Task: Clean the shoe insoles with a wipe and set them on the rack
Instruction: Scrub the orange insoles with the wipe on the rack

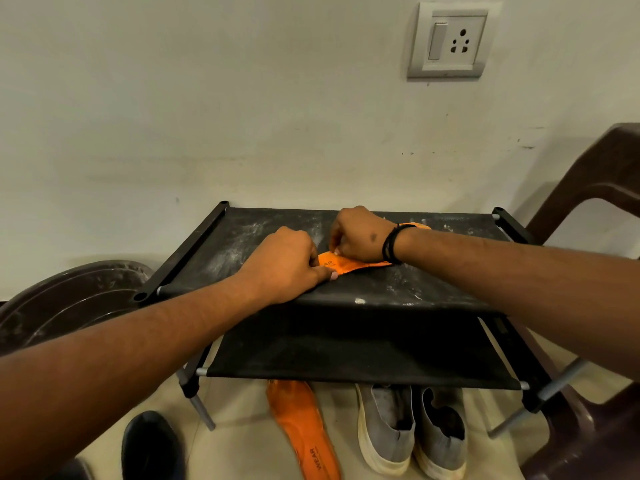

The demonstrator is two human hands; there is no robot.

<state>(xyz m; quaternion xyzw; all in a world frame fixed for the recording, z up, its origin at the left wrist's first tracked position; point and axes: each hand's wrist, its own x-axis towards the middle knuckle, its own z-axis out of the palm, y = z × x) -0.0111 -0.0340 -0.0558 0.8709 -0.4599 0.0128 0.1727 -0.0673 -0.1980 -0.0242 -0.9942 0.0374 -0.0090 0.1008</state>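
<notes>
Holding an orange insole (pixel 349 263) flat on the top shelf of the black rack (pixel 242 237), I have both hands on it. My left hand (pixel 287 263) sits at the near end, fingers curled under and thumb pressed against the edge where the printed letters show. My right hand (pixel 360 233) is just beyond, fingers bent down and pinching the insole near its middle; whether a wipe sits under those fingers I cannot tell, since the hand hides it. A black band (pixel 393 242) circles my right wrist, and a bit of orange shows past it toward the far right of the shelf.

The shelf cloth is dusty, streaked with pale marks. A second orange insole (pixel 304 431) lies on the floor below the rack, lengthwise toward me, next to a pair of grey shoes (pixel 412 431) with cream soles. A dark shoe (pixel 150 445) lies on the floor at lower left. A brown plastic chair (pixel 588 188) stands to the right, a round brown tub (pixel 69 299) to the left, and a switch and socket plate (pixel 450 39) is on the wall above.
</notes>
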